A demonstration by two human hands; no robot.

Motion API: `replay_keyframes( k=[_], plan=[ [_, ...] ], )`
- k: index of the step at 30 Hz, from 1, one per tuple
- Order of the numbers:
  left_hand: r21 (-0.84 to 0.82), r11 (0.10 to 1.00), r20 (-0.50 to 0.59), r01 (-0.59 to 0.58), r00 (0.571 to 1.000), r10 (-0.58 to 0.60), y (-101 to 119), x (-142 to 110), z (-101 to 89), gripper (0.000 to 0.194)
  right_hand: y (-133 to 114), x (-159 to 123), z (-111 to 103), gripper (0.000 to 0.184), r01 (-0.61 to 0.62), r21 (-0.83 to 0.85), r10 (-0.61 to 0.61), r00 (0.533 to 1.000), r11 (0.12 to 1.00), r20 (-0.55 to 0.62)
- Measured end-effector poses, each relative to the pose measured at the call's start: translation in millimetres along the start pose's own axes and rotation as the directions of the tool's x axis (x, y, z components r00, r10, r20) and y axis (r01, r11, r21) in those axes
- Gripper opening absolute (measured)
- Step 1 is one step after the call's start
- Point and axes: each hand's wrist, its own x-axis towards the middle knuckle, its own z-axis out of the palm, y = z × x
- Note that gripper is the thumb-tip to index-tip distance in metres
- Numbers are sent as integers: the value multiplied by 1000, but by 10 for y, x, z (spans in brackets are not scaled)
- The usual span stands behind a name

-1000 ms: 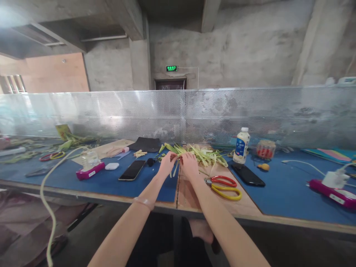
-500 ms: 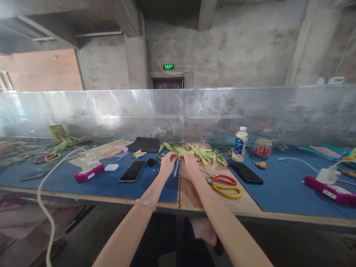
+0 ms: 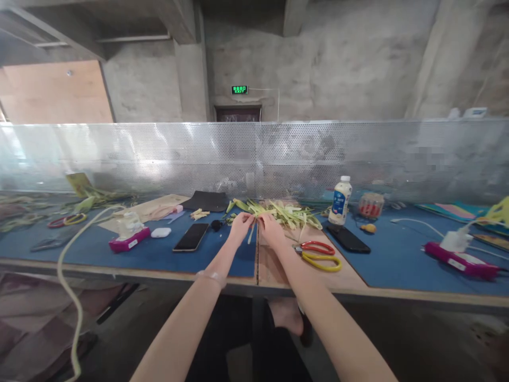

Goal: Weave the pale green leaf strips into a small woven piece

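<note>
Above the table's middle, my left hand [image 3: 240, 227] and my right hand [image 3: 271, 229] are close together, fingertips almost touching. Both are pinched on a thin, pale green leaf strip [image 3: 251, 234] that hangs below the fingers. The exact grip is too small to make out. Just behind my right hand lies a loose pile of pale green and yellowish leaf strips [image 3: 296, 216], which look like husks. Scissors [image 3: 321, 257] with one red and one yellow handle rest right of my right wrist. A dark phone [image 3: 191, 237] lies flat to the left of my left hand.
On the right are a white bottle [image 3: 341, 201], a second phone [image 3: 348, 239], a jar with red contents [image 3: 371, 206] and a purple power strip [image 3: 461, 261]. Another purple strip [image 3: 129, 240] and a hanging cable [image 3: 63, 276] are at left. A perforated metal screen [image 3: 191, 154] borders the table's back.
The view has tilted down slightly, so the wall and table edge sit a little higher. Both hands stay pinched together at about the same place, with the strip still hanging between them.
</note>
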Motion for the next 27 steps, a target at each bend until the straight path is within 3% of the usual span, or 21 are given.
replay_keyframes(
  k=[7, 12, 18, 22, 27],
  plan=[
    [-92, 995, 39, -30, 999, 34, 36, -15, 2, 11, -76, 10, -10, 20, -27, -58, 31, 997, 998, 74],
    [62, 995, 24, -82, 996, 80, 45, -19, 27, 10, -72, 11, 29, 18, -44, -69, 49, 996, 997, 81],
    [255, 941, 26, -225, 974, 226, 52, -1, -30, 10, -41, 27, 60, 19, -55, -27, 56, 997, 998, 60],
    [295, 918, 56, -266, 964, 261, 36, 9, -50, 8, -37, 29, 46, 20, -76, 77, 73, 996, 994, 45],
    [257, 936, 82, -239, 971, 225, -4, 10, -28, 7, 24, 73, 55, 28, -279, 353, 295, 955, 893, 7]
  ],
)
